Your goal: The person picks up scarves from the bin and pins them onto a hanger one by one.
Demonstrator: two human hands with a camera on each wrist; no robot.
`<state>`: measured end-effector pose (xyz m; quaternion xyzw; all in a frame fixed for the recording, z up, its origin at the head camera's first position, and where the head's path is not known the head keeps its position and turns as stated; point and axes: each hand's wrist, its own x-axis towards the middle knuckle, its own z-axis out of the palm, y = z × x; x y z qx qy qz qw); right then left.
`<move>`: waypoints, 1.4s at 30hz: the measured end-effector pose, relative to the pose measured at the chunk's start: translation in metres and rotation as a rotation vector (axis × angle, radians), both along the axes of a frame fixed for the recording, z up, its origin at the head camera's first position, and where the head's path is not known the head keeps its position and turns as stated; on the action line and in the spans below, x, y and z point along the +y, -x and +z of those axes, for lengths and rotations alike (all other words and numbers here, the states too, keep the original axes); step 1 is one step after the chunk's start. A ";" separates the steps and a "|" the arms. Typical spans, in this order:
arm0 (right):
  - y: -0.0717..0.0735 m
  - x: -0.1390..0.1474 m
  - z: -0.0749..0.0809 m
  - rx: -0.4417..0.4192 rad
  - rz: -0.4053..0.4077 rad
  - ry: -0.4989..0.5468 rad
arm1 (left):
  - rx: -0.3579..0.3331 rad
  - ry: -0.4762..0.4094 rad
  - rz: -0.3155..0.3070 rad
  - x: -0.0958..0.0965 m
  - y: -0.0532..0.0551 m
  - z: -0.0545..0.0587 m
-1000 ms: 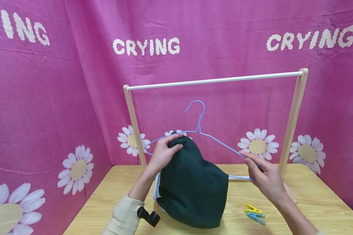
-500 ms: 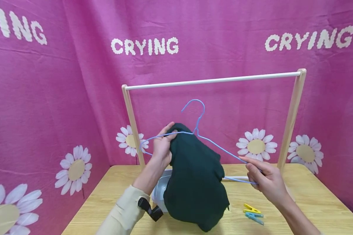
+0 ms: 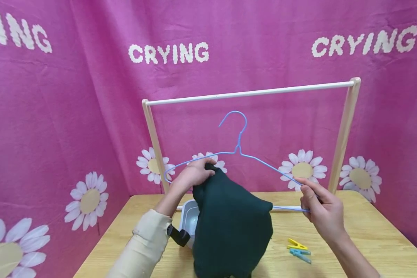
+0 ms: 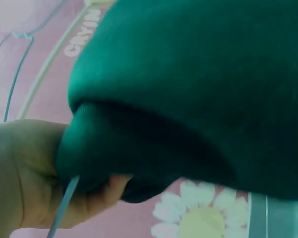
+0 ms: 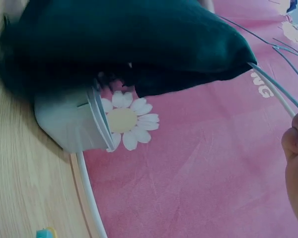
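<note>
Where a pink curtain (image 3: 264, 23) falls behind the wooden table (image 3: 361, 239), a rack (image 3: 250, 93) stands, its bar at twelve o'clock from the dark green cloth (image 3: 234, 227) held up before it. Also at twelve, the blue hanger (image 3: 238, 146) is hook-up, its lower wire running into the cloth; how far it passes is hidden. At nine, partly behind the cloth, sits a grey tub (image 3: 189, 217). The left hand (image 3: 196, 173), at eleven, pinches the cloth's top edge, seemingly supporting it; the right hand (image 3: 324, 208), at three, grips the hanger's end, likely for steadiness. At four, a yellow peg (image 3: 297, 244) and a blue peg (image 3: 300, 255) lie together, probably placed handy.
</note>
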<state>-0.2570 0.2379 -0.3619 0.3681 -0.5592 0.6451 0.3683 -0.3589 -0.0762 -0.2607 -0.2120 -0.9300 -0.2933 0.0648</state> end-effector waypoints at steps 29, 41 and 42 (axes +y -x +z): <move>-0.011 -0.026 0.010 0.168 -0.078 -0.034 | 0.412 0.227 -0.759 0.030 -0.055 -0.035; -0.010 -0.033 0.008 0.129 -0.038 -0.062 | 0.876 0.053 -0.623 0.045 -0.055 -0.045; -0.010 -0.035 0.009 0.135 -0.029 -0.061 | 0.854 0.036 -0.611 0.046 -0.055 -0.043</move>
